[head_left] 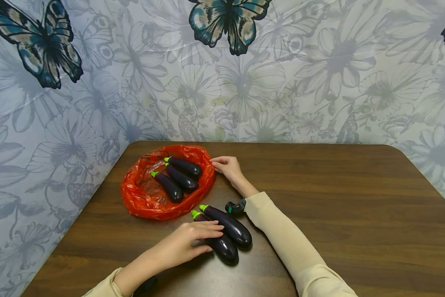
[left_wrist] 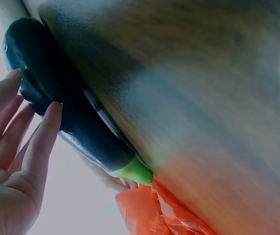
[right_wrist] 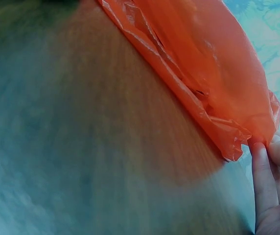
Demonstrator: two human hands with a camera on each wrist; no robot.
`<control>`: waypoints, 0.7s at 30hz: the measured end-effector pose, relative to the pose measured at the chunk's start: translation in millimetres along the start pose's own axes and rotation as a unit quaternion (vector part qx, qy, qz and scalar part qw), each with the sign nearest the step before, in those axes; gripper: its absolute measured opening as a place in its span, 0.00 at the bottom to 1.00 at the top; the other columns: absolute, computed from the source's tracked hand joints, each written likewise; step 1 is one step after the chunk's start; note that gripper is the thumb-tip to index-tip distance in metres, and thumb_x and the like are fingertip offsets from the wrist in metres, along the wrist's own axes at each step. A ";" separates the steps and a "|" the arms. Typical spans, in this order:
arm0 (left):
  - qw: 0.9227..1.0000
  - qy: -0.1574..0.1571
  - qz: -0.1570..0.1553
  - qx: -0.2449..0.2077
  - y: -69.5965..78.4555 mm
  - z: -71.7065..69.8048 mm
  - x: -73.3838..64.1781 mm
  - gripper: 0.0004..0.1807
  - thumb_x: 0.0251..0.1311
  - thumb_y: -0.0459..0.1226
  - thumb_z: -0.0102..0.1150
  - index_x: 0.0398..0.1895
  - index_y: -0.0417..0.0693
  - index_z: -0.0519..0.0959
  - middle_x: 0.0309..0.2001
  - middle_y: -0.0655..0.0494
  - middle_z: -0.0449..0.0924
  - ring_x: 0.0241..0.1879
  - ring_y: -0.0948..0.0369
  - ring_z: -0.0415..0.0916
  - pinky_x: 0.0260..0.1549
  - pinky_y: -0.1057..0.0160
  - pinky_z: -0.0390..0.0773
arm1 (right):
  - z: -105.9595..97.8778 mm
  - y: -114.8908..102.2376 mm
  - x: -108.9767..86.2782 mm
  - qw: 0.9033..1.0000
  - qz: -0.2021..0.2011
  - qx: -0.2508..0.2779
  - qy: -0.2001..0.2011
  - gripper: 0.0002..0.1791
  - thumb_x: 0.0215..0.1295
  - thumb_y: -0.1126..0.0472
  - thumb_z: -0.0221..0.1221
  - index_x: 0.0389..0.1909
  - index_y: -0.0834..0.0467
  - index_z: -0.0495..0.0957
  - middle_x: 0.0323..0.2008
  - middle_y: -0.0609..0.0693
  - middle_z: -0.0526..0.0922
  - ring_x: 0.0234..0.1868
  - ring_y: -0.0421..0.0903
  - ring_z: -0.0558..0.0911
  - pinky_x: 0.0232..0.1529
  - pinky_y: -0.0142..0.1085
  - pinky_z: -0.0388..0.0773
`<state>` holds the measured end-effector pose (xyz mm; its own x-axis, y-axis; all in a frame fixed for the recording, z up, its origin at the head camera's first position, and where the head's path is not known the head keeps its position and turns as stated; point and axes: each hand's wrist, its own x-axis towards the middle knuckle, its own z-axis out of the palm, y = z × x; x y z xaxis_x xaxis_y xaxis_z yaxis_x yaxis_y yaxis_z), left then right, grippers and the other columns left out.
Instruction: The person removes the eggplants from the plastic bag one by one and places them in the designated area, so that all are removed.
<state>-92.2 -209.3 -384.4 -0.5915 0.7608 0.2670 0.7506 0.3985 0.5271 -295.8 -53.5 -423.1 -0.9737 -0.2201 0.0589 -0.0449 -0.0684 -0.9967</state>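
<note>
A red plastic bag (head_left: 135,204) lies rolled open on the table in the head view, with three eggplants (head_left: 183,180) inside, green stem ends to the left. My right hand (head_left: 227,168) pinches the bag's right rim between thumb and fingers; the right wrist view also shows this grip on the bag (right_wrist: 203,63). In front of the bag lie two more eggplants side by side. My left hand (head_left: 192,239) reaches over the nearer eggplant (head_left: 226,249), its fingers extended. The left wrist view shows the fingertips at that eggplant's side (left_wrist: 57,93). The farther eggplant (head_left: 237,231) lies against it.
The brown wooden table (head_left: 337,185) extends far to the right of the bag. Behind it stands a wall (head_left: 300,95) with flower and butterfly patterns. A dark strap device (head_left: 235,207) is on the right wrist, close to the farther loose eggplant.
</note>
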 end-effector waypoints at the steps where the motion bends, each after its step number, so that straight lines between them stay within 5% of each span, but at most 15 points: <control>1: 1.000 0.003 0.002 0.000 -0.3 0.2 -0.6 0.21 0.52 0.31 0.67 0.52 0.44 0.79 0.56 0.53 0.75 0.58 0.58 0.69 0.53 0.56 0.70 | 0.3 -0.1 -0.4 1.000 0.001 0.000 0.002 0.09 0.60 0.71 0.60 0.41 0.71 0.81 0.40 0.60 0.83 0.35 0.42 0.82 0.42 0.37 0.78; 8: 1.000 0.011 0.001 0.002 -0.8 -0.4 -4.5 0.21 0.51 0.31 0.68 0.52 0.44 0.80 0.56 0.53 0.75 0.58 0.57 0.69 0.52 0.56 0.71 | 0.4 0.5 -1.6 1.000 -0.020 0.001 0.004 0.06 0.60 0.71 0.60 0.36 0.66 0.84 0.35 0.55 0.84 0.35 0.43 0.83 0.38 0.33 0.79; 21: 0.999 0.018 -0.025 -0.020 0.3 -8.6 -9.1 0.21 0.51 0.30 0.67 0.52 0.42 0.80 0.55 0.52 0.76 0.56 0.60 0.71 0.50 0.56 0.72 | 1.6 -0.9 1.2 1.000 0.011 -0.006 0.012 0.09 0.60 0.72 0.59 0.40 0.71 0.82 0.38 0.58 0.83 0.34 0.41 0.82 0.39 0.33 0.79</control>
<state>-89.1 -220.6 -379.7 -0.6384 0.7216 0.2680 0.7079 0.4137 0.5724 -296.6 -55.3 -422.0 -0.9794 -0.1989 0.0356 -0.0255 -0.0528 -0.9983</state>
